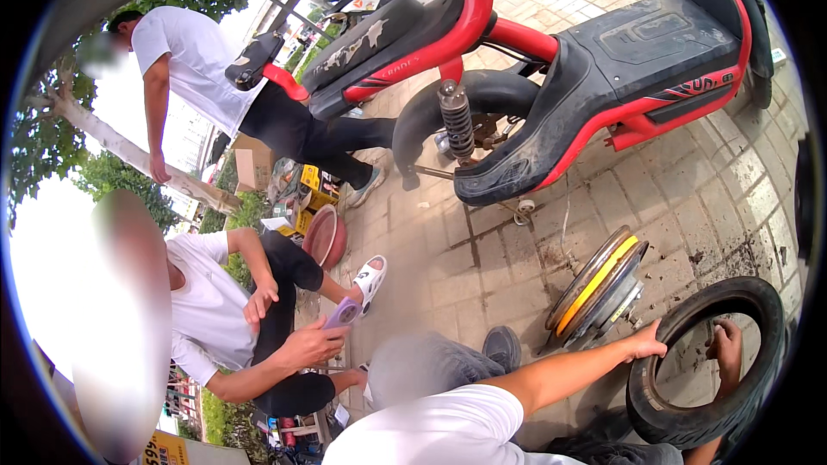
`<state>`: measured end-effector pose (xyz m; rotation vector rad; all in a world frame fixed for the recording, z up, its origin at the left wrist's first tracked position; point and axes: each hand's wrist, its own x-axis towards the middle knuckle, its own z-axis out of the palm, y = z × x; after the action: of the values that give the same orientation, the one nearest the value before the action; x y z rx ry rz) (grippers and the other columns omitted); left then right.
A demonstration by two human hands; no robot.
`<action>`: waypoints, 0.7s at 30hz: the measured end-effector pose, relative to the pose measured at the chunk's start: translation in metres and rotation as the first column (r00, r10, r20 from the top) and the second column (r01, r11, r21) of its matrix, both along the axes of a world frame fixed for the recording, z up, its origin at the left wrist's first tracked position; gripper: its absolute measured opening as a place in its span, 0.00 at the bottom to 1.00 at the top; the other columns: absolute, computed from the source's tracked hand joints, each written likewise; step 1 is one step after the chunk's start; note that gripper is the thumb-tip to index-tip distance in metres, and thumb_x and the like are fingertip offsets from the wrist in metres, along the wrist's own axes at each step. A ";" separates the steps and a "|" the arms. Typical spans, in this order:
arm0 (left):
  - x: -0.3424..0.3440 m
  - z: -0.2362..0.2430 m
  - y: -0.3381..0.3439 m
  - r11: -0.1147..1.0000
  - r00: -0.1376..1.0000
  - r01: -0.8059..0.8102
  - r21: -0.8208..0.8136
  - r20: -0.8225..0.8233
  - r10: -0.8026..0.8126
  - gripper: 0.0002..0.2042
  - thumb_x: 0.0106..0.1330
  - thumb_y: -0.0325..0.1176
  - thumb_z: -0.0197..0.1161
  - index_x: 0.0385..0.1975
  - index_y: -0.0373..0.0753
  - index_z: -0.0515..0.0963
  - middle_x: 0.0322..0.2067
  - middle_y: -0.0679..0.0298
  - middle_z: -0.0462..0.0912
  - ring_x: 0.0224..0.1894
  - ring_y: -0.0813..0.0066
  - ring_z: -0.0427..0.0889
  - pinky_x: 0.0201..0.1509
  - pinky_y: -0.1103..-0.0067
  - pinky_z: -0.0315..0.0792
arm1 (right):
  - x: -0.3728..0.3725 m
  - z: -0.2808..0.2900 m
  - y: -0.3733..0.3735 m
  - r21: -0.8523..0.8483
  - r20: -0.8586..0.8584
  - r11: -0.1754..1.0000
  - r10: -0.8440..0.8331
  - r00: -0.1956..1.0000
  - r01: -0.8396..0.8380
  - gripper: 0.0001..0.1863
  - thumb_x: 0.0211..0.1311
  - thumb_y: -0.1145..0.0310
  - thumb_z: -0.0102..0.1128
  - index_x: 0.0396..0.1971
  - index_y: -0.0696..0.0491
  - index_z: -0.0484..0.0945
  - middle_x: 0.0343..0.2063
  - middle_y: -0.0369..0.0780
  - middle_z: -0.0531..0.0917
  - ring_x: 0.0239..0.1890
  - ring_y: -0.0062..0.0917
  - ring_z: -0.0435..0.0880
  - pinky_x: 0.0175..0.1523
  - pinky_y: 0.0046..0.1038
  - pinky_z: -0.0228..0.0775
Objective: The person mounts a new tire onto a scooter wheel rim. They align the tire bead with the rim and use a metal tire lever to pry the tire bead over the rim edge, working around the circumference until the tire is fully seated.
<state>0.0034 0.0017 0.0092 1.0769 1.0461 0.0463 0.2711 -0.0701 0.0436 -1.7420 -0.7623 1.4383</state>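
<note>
A black tyre [771, 310], off its wheel, stands tilted at the lower right. My left hand [646, 341] is closed on the tyre's left edge, the arm stretched across from the white sleeve. Through the tyre's opening my right hand [729, 346] shows, its fingers curled round something small and dark that I cannot make out. Part of the right forearm is hidden behind the tyre. Just left of the tyre, a wheel hub [596, 288] with a yellow band lies on the paving, apart from both hands.
A red and black electric scooter [594, 77] stands ahead, with a shock absorber [457, 116] exposed. At left a seated person [228, 293] holds a purple phone [343, 314]; another person [202, 60] stands behind. A reddish basin [326, 237] and yellow boxes [319, 185] sit nearby. Dark crumbs litter the paving.
</note>
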 end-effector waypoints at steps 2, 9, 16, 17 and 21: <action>0.003 0.003 0.005 0.998 0.998 0.034 -0.048 0.047 -0.032 0.53 0.43 0.35 0.69 0.73 0.32 0.46 0.62 0.45 0.69 0.64 0.56 0.68 0.67 0.72 0.63 | 0.025 0.031 -0.032 -0.180 -0.256 0.911 -0.408 0.876 0.371 0.21 0.68 0.64 0.51 0.55 0.61 0.73 0.33 0.43 0.83 0.30 0.23 0.83 0.32 0.26 0.76; -0.025 -0.048 0.000 0.960 0.960 -0.203 -0.194 0.155 0.234 0.35 0.56 0.28 0.66 0.62 0.33 0.54 0.49 0.44 0.75 0.45 0.54 0.82 0.45 0.61 0.83 | 0.024 0.107 -0.063 0.170 -0.683 0.737 -0.391 0.617 0.654 0.43 0.70 0.38 0.45 0.64 0.65 0.63 0.59 0.49 0.76 0.56 0.36 0.78 0.64 0.32 0.68; -0.018 0.009 -0.040 0.933 0.977 -0.209 -0.293 -0.090 0.191 0.38 0.58 0.33 0.70 0.64 0.30 0.54 0.54 0.46 0.73 0.54 0.57 0.78 0.53 0.65 0.77 | -0.028 0.152 -0.069 0.218 -0.628 0.709 -0.424 0.652 0.671 0.33 0.69 0.48 0.55 0.60 0.62 0.69 0.50 0.46 0.82 0.45 0.28 0.85 0.53 0.29 0.79; -0.020 0.005 -0.041 0.934 0.978 -0.207 -0.292 -0.043 0.203 0.39 0.57 0.34 0.71 0.64 0.30 0.54 0.56 0.46 0.71 0.55 0.57 0.76 0.55 0.65 0.75 | -0.033 0.150 -0.070 0.252 -0.568 0.704 -0.448 0.691 0.664 0.34 0.68 0.48 0.57 0.61 0.62 0.69 0.51 0.47 0.82 0.47 0.28 0.85 0.53 0.29 0.79; -0.020 0.023 -0.010 0.942 0.944 -0.247 -0.225 0.162 0.287 0.53 0.54 0.39 0.74 0.71 0.29 0.41 0.66 0.44 0.61 0.65 0.56 0.67 0.67 0.68 0.63 | -0.074 0.132 -0.090 0.414 -0.501 0.626 -0.450 0.740 0.661 0.40 0.62 0.44 0.60 0.63 0.60 0.66 0.55 0.47 0.78 0.52 0.30 0.81 0.59 0.33 0.75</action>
<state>-0.0165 -0.0087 0.0322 0.7247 0.9919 0.2553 0.1968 -0.1603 0.1752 -1.0550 -0.3274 0.8972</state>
